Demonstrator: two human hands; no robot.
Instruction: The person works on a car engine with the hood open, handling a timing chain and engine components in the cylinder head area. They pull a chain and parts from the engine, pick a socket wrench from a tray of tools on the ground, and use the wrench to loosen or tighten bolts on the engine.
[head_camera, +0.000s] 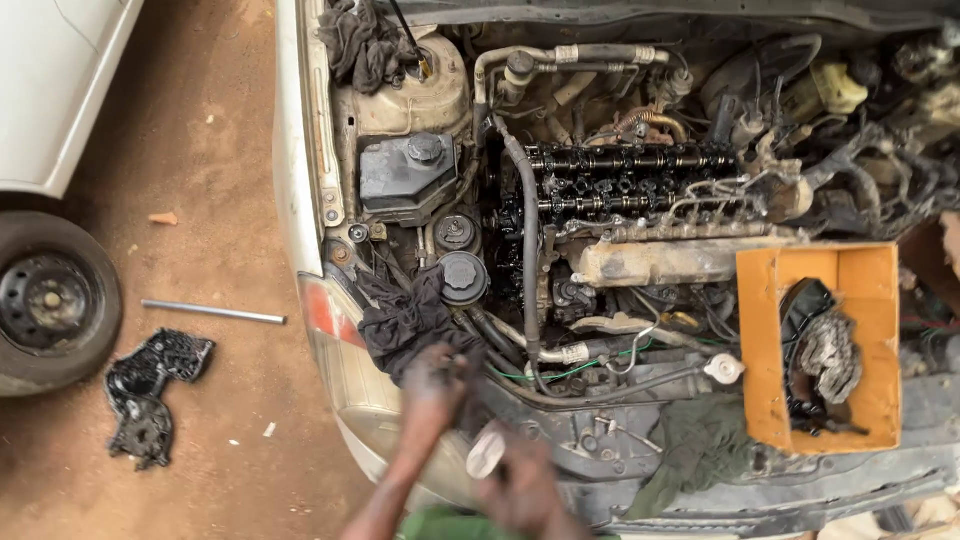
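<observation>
The person's grease-blackened left hand (435, 385) is gripping a dark rag (405, 320) at the engine bay's front edge while the blurred right hand (520, 490) is pinching a pale cylindrical part (487, 452), and steadying both comes next

Both forearms bare — no sleeves, gloves, watch or rings showing. Left hand (435, 375) grimy, blackened with grease over knuckles and fingers. Right hand (525, 490) blurred, likewise dirty. Just below the wrists — a strip of green cloth garment (450, 525).

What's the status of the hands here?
Left hand on black rag. Right hand, blurred, at small pale cylindrical part; grip unclear. Nothing blocking.
</observation>
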